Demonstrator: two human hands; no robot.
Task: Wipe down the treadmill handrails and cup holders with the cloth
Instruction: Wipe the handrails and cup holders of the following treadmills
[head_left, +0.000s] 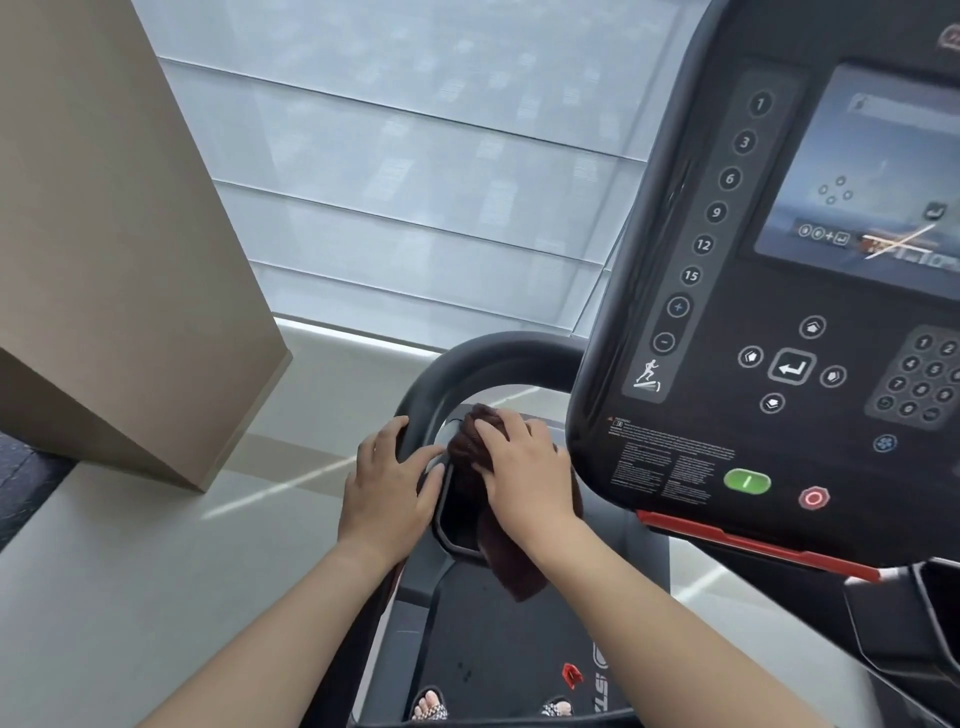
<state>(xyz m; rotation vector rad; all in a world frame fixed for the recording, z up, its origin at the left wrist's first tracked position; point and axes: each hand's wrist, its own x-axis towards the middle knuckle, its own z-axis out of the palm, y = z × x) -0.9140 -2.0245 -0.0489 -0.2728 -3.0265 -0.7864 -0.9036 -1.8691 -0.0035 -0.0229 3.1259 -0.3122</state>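
Note:
A dark brown cloth lies bunched in the left cup holder of the treadmill, one end hanging down toward the belt. My right hand presses on the cloth from above, fingers curled over its top. Just left of it, my left hand rests on the curved dark grey handrail, with the thumb touching the cup holder's silver rim. The handrail loops from the left side up to the console.
The black console with its screen, number buttons, green start and red stop buttons looms to the right. A beige pillar stands at the left. Below are the treadmill belt and my sandalled feet.

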